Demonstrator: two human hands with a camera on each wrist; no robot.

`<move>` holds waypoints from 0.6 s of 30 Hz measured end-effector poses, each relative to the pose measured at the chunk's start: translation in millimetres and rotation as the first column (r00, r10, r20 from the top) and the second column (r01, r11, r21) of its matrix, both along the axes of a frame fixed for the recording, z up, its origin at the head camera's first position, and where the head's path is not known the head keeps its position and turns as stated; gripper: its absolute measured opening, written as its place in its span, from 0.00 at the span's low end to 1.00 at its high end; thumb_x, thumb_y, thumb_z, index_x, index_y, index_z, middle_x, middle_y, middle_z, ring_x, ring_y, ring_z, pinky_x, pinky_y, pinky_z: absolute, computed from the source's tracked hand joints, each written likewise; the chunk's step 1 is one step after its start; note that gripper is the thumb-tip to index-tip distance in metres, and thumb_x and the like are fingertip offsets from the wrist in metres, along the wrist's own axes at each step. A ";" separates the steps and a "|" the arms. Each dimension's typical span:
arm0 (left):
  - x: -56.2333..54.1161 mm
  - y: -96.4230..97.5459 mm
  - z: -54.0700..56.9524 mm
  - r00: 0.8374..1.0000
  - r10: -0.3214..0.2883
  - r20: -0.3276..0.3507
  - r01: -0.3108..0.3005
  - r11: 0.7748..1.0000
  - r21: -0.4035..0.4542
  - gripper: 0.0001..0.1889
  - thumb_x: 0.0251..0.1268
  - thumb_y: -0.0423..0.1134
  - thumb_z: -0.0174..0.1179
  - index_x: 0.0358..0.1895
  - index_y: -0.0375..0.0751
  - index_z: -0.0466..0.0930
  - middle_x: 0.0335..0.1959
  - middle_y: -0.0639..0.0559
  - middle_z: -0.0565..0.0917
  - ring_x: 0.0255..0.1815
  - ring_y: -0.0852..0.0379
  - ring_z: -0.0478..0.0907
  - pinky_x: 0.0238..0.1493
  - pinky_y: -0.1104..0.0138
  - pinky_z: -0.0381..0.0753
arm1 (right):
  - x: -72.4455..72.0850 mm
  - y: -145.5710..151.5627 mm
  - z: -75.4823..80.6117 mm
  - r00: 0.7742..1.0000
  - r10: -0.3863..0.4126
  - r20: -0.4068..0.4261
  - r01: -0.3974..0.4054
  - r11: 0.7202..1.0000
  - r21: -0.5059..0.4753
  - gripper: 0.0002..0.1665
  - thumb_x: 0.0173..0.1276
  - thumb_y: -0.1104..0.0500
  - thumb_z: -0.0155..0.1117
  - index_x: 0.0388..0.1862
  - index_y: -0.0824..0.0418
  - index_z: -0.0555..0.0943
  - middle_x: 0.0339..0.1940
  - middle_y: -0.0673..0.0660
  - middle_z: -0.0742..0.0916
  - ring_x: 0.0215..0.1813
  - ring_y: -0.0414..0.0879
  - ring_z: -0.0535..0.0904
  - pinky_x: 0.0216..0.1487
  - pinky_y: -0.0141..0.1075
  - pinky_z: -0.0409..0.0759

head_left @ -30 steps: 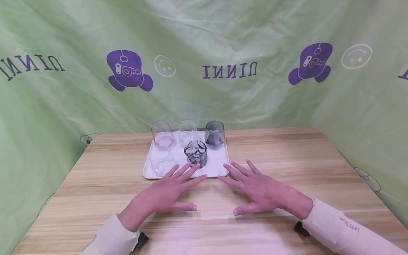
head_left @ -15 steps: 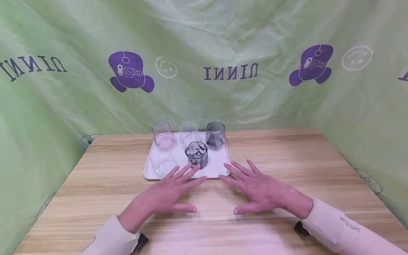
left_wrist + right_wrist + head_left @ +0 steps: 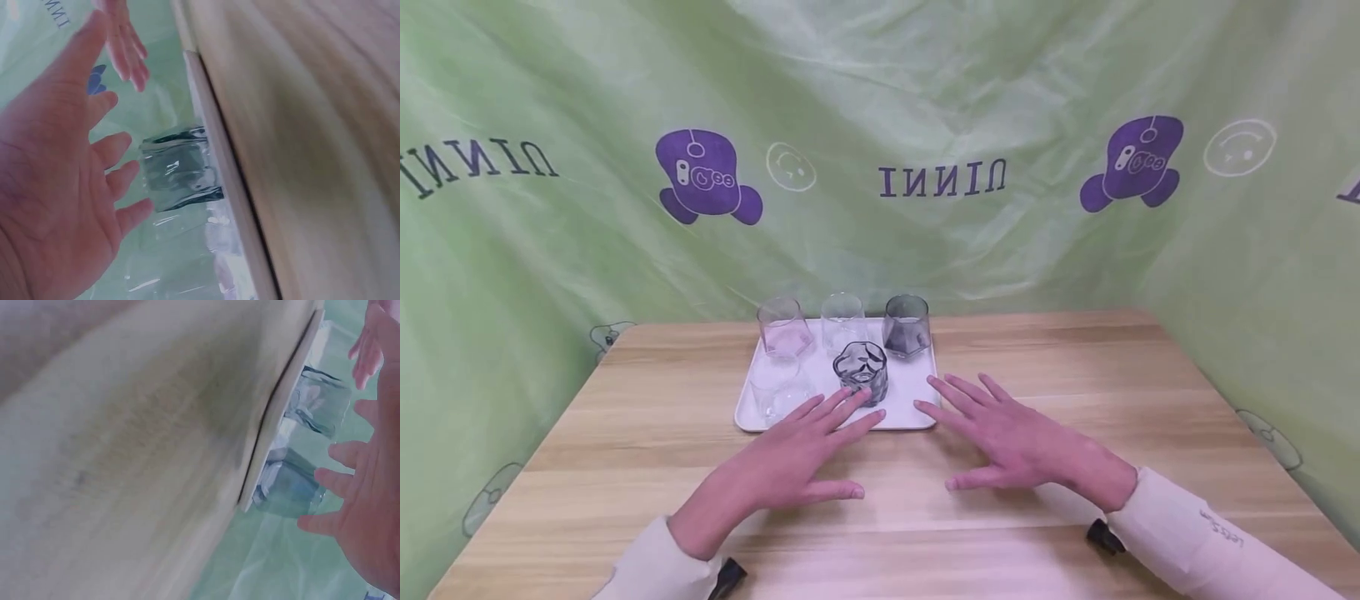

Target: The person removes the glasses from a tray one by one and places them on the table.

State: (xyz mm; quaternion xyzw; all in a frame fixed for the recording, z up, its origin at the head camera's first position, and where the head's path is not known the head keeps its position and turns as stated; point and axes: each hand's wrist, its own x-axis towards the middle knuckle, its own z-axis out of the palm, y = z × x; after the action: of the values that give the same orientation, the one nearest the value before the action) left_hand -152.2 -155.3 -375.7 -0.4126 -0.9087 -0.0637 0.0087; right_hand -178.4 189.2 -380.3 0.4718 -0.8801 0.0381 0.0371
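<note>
Both hands hover palm down over the wooden table, fingers straight and spread, holding nothing. In the head view the left hand (image 3: 797,458) overlaps the near edge of a white tray (image 3: 906,417), its fingertips in front of a wavy grey glass (image 3: 863,371). The right hand (image 3: 1007,437) is at the tray's near right corner. Also standing on the tray are a pinkish glass (image 3: 784,333) at back left, a clear glass (image 3: 842,321) at back middle, a dark grey faceted glass (image 3: 907,327) at back right, and another clear glass (image 3: 775,387) at front left, partly behind the left hand.
The wooden table (image 3: 1075,358) extends around the tray on both sides. Behind it hangs a green printed curtain (image 3: 925,242), which also closes off the left and right sides. Small black devices sit under both sleeves (image 3: 1180,525).
Tray, glasses and curtain sit slightly lower in the head view, as the camera tilts up a little. The hands stay almost still, with the glasses in the same arrangement.
</note>
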 end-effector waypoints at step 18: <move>-21.4 -41.5 31.4 0.975 0.148 -0.167 -0.107 0.966 0.234 0.50 0.64 0.65 0.67 0.83 0.49 0.54 0.84 0.45 0.53 0.81 0.42 0.53 0.75 0.43 0.57 | -46.0 -7.1 17.1 0.977 -0.165 0.138 0.200 0.934 -0.296 0.56 0.71 0.36 0.66 0.87 0.49 0.47 0.83 0.61 0.61 0.79 0.60 0.60 0.73 0.59 0.63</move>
State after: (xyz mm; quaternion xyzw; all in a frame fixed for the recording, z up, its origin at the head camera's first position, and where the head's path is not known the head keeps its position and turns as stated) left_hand -173.6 -196.8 -344.3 -0.3535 -0.9157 -0.1268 0.1428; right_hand -224.4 182.1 -363.1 0.3736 -0.9040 0.1973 0.0648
